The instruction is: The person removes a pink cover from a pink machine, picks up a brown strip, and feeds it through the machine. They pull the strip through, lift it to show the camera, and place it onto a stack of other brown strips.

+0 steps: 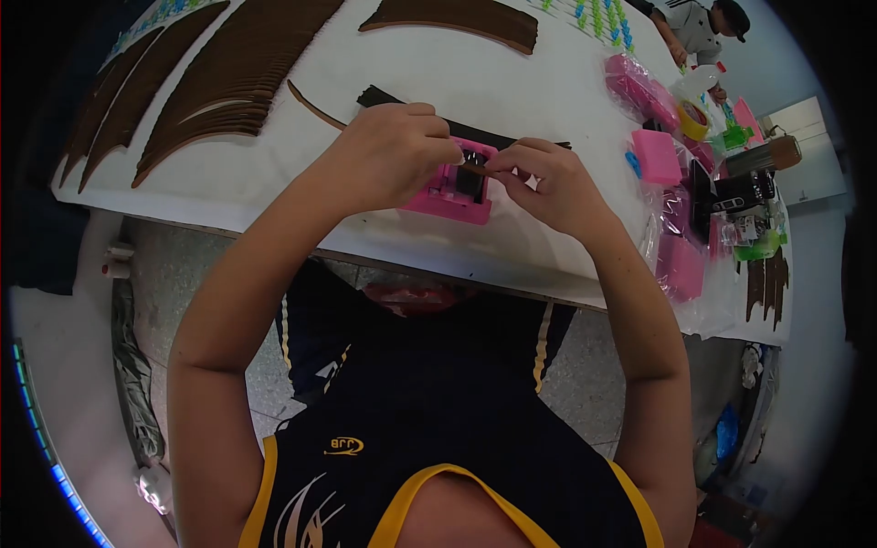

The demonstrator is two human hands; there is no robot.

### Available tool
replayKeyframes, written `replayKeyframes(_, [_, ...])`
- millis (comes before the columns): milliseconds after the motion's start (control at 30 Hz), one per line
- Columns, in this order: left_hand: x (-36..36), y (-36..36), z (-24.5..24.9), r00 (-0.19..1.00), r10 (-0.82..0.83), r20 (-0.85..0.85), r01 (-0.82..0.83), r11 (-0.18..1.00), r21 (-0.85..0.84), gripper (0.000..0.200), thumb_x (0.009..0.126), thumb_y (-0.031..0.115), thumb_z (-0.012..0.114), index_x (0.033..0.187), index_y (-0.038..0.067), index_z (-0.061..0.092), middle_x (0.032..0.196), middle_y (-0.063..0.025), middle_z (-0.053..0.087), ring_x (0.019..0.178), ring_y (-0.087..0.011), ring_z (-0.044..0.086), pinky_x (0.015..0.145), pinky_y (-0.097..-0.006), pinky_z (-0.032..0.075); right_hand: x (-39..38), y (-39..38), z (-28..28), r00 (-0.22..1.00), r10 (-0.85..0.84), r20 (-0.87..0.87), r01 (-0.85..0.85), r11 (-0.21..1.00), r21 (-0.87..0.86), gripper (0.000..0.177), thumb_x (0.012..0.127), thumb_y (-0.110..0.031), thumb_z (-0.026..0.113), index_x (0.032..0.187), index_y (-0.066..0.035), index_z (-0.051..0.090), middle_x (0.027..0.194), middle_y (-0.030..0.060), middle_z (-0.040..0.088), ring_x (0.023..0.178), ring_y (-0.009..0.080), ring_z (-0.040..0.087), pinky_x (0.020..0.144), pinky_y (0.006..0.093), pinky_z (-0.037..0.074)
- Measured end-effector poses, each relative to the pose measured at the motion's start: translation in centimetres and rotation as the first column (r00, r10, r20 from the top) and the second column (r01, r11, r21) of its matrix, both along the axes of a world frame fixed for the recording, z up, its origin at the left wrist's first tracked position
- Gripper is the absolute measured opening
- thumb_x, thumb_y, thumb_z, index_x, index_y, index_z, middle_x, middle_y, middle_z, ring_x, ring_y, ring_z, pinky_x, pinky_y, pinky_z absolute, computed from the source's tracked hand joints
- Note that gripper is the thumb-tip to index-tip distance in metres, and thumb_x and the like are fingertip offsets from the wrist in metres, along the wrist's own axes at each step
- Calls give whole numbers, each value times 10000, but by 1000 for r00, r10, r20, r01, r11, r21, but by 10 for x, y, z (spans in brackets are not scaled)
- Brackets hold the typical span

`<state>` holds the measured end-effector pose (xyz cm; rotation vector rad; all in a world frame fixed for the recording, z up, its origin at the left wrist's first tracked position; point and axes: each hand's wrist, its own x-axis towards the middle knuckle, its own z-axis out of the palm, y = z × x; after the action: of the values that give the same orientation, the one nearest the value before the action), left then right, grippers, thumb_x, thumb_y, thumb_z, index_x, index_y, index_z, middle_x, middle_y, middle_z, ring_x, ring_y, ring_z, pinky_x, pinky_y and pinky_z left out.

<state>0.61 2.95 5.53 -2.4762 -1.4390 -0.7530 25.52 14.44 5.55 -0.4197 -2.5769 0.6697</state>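
Note:
A thin curved brown strip [315, 105] runs under my left hand [393, 153] and shows again between both hands. My left hand is closed, its fingertips pinched at the strip over a pink device [443, 208] with a dark block in it. My right hand [550, 178] pinches the strip's other side between thumb and forefinger, just right of the dark block. The device sits near the table's front edge. Behind the hands lies a long black strip [480, 137], partly covered by my left hand. The strip's middle is hidden by my fingers.
Fanned brown strips [219, 82] cover the left of the white table [329, 196]; another brown stack [452, 20] lies at the back. Pink boxes [656, 157] in plastic, yellow tape [692, 119] and a dark brush-like item [763, 157] crowd the right. A person [699, 32] is at the far right.

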Motion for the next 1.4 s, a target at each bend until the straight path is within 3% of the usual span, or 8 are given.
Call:
replayKeyframes(167, [4, 5, -7, 996, -60, 60, 58, 998, 27, 124, 779, 57, 762, 887, 117, 765, 829, -47, 684, 879, -246, 690, 740, -393, 580, 7, -1, 0, 1000, -11, 4, 11, 999, 30, 196, 874, 5, 718, 1026, -96, 790, 956, 49, 747, 801, 220, 710, 673, 343, 575])
replayKeyframes(233, [5, 6, -8, 996, -66, 66, 64, 997, 35, 127, 777, 55, 762, 888, 117, 765, 827, -46, 683, 875, -246, 690, 734, -394, 580, 9, -1, -1, 1000, -2, 19, 2, 1000, 16, 235, 862, 77, 693, 1051, -40, 769, 933, 71, 729, 765, 185, 668, 684, 313, 558])
replayKeyframes(333, [6, 6, -7, 995, -71, 64, 68, 997, 42, 137, 772, 49, 763, 891, 118, 764, 824, -46, 681, 866, -248, 689, 727, -392, 578, 8, -1, -3, 1000, -16, -14, 16, 1000, 1, 221, 869, 11, 714, 1039, -104, 796, 942, 42, 734, 788, 217, 696, 666, 340, 564])
replayKeyframes(767, [6, 7, -8, 994, -84, 75, 80, 996, 49, 199, 752, 31, 763, 928, 122, 776, 821, -42, 670, 855, -248, 682, 716, -393, 573, 16, -2, -6, 998, -27, -52, 27, 1000, -4, 193, 874, 15, 712, 1023, -86, 784, 924, 56, 733, 786, 218, 696, 660, 334, 562])
replayKeyframes(967, [8, 8, -10, 993, -88, 83, 85, 996, 39, 189, 761, 40, 765, 929, 122, 783, 829, -46, 679, 868, -253, 691, 720, -395, 577, 63, 3, -1, 996, -86, 15, 86, 996, -12, 179, 876, 29, 715, 1013, -74, 767, 925, 71, 728, 787, 213, 701, 666, 321, 576])
replayKeyframes(1033, [9, 9, -12, 992, -89, 91, 86, 996, 39, 183, 763, 41, 764, 926, 122, 784, 834, -48, 684, 869, -254, 692, 721, -396, 578, 87, 6, 1, 978, -177, 108, 178, 984, 4, 180, 871, 44, 716, 1014, -58, 754, 927, 72, 725, 793, 202, 694, 674, 315, 581])
replayKeyframes(1400, [6, 12, -10, 993, -86, 76, 85, 996, 19, 183, 763, 37, 755, 919, 127, 786, 856, -46, 698, 886, -254, 695, 738, -395, 583, 178, 12, 9, 906, -395, 154, 390, 919, 62, 251, 793, 86, 698, 1013, -29, 732, 922, 67, 691, 798, 199, 672, 655, 296, 517])
